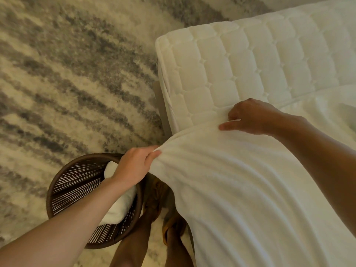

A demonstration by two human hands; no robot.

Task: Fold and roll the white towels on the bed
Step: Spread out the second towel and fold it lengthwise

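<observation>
The white towel (250, 189) looks soft and limp, best held along its top edge, where left hand (134, 166) and right hand (250, 116) pinch it.

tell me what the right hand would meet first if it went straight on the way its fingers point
Probably the bare corner of the white quilted mattress: the right hand, pinching the edge of the white terry towel, points across it toward the grey-and-cream shaggy rug, which lies lower; depth is unclear.
</observation>
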